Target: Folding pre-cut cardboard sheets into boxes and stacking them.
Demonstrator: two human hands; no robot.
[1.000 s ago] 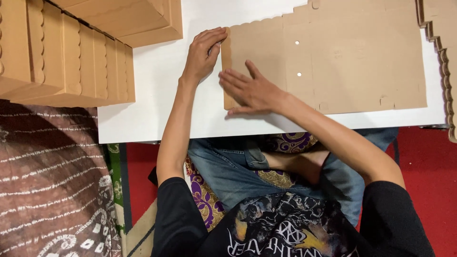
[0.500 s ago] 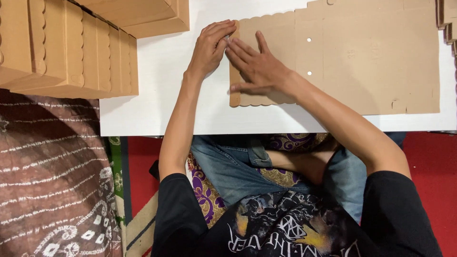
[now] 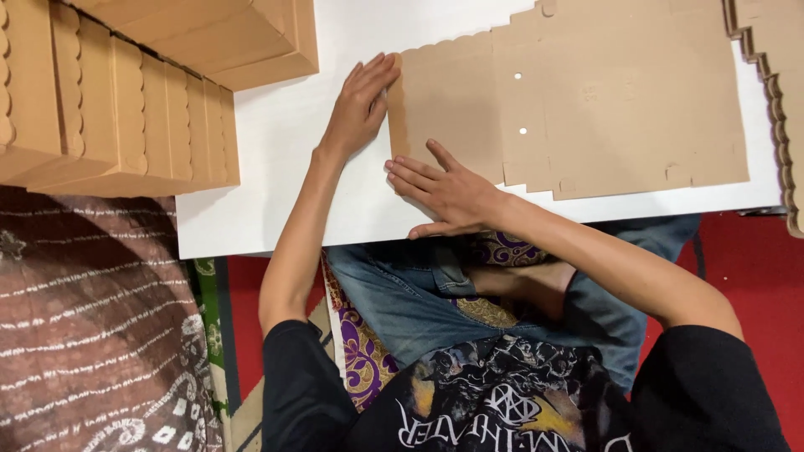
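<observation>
Both hands lie flat, open: left hand at the cardboard flap's edge, right hand pressing below (frame centre). Firm, even pressure along the crease would probably fold it cleanly.

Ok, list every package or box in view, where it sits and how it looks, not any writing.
Flat box blank: brown die-cut cardboard sheet, scalloped edge, small holes, lying on the white table; left hand and right hand press its near-left flap.
Folded boxes: brown cardboard, scalloped flaps, stacked in a row at far left.
More blanks: brown scalloped stack at the right edge.
</observation>
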